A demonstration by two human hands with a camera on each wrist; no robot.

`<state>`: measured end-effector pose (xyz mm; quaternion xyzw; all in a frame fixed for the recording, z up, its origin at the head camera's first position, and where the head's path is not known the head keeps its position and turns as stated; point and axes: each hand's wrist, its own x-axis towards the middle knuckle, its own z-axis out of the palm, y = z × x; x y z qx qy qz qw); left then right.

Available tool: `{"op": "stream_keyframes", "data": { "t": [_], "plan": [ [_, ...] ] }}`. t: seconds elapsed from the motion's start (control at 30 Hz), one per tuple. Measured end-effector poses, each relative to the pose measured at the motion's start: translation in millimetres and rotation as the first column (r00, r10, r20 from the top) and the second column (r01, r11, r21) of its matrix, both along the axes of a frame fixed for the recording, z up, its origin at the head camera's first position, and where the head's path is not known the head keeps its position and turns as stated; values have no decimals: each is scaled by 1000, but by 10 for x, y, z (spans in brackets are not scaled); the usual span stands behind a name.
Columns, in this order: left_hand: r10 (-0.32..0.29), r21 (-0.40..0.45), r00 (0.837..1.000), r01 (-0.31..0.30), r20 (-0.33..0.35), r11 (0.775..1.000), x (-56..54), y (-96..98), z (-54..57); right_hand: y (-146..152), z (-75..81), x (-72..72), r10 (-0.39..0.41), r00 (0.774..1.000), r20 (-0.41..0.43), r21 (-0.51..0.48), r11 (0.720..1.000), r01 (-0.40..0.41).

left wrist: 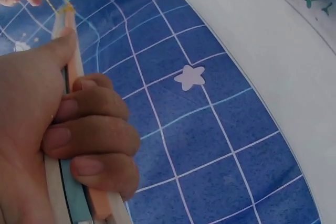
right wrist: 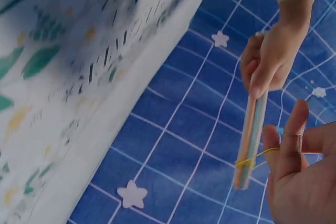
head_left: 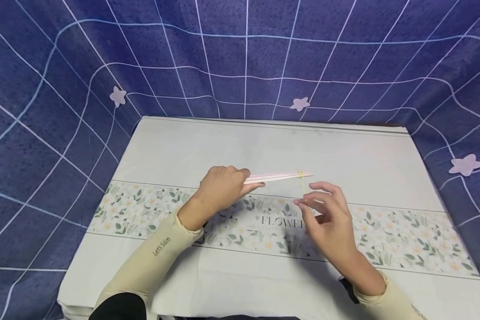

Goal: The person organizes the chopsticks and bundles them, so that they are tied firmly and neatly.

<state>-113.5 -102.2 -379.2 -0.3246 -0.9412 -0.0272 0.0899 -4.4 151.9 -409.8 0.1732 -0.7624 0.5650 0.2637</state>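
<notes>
My left hand (head_left: 223,186) grips a bundle of several slim chopsticks (head_left: 278,177), which point rightward above the table. Teal, orange and pale chopsticks (left wrist: 77,198) show along the palm in the left wrist view. Near the bundle's far end, a yellow rubber band (head_left: 301,174) is wound around it. One loop of the rubber band (right wrist: 262,153) is stretched out to my right hand (head_left: 330,220), whose thumb and fingertips hold it. The other right fingers are loosely bent. Exactly how the band sits on the fingertips is partly hidden.
A white tablecloth (head_left: 240,280) with a floral strip and the word "FLOWERS" covers the table beneath both hands. Blue grid-patterned cloth (head_left: 224,53) with pale stars rises behind the table and at its sides.
</notes>
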Motion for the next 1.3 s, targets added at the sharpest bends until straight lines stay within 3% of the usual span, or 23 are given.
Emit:
{"op": "stream_keyframes", "data": {
  "t": [0.17,0.33,0.57,0.8,0.97,1.2,1.3],
  "plan": [
    [-28,5,997,28,-71,1000,106,-14,-23,93,-1,-137,-80,997,15,-71,994,80],
    [-27,10,995,28,-99,1000,182,-23,-41,138,-27,-181,-61,996,60,-192,979,71],
    [1,2,995,-1,-101,1000,154,-21,-65,136,-52,-174,-133,987,86,10,991,132],
    [-13,0,995,13,-104,1000,165,-34,-106,123,-75,-197,-49,998,41,-152,987,55],
    [-7,18,997,9,-83,1000,176,3,-121,105,-111,-185,-69,996,57,-139,987,77],
    [27,7,999,-27,-39,1000,179,-12,-99,134,-105,-215,-108,993,-42,-138,985,101],
    [13,6,998,-13,-55,1000,175,-33,-97,205,-95,-257,-136,991,-17,-101,986,134]
  ]
}}
